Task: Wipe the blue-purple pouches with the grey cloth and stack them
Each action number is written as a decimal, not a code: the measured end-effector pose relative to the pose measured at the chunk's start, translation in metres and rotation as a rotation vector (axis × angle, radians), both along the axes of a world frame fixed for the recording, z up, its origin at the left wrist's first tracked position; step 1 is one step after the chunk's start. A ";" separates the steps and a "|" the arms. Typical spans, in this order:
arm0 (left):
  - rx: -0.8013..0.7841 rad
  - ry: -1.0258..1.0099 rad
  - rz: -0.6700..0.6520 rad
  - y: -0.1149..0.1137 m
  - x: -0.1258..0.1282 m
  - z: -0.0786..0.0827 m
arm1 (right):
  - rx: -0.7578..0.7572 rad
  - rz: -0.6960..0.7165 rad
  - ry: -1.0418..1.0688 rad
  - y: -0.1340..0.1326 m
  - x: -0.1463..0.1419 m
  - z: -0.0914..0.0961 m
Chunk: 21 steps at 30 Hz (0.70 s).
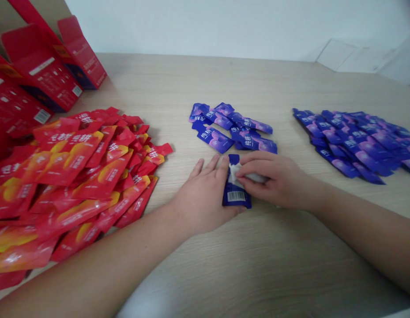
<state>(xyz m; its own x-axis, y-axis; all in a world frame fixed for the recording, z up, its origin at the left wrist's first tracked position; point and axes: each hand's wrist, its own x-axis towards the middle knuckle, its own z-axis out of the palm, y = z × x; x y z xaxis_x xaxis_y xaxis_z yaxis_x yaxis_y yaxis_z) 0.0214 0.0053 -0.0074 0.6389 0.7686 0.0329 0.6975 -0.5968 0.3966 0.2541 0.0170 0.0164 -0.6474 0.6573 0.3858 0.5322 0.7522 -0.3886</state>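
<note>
A blue sachet (pixel 237 198) lies barcode side up on the table between my hands. My left hand (pixel 203 194) rests flat along its left edge, fingers spread, with the thumb at the bottom corner. In my right hand (pixel 274 179) a crumpled white tissue (pixel 235 170) is pinched and pressed on the upper part of the sachet. Just beyond lies a small heap of blue sachets (pixel 216 139) with purple pictures, front sides up.
Red sachets (pixel 88 159) form a large heap at the left, with red cardboard boxes (pixel 52 73) behind them. More blue sachets (pixel 357 141) are piled at the right. The wooden table (pixel 152 84) meets a white wall at the back.
</note>
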 end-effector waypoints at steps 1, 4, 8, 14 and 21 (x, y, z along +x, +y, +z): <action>-0.005 -0.001 -0.001 0.000 0.000 0.000 | -0.072 0.049 -0.007 -0.005 -0.001 0.004; -0.018 0.000 -0.009 0.000 -0.001 0.000 | -0.279 0.157 -0.085 -0.011 -0.004 0.008; -0.012 -0.002 -0.006 -0.001 -0.002 -0.001 | -0.330 0.170 -0.118 -0.008 -0.006 -0.001; 0.013 0.009 0.007 0.000 -0.002 -0.004 | -0.155 0.058 -0.194 0.012 -0.010 -0.012; -0.001 0.035 0.015 0.001 -0.001 -0.001 | 0.019 -0.142 -0.222 0.039 0.003 -0.022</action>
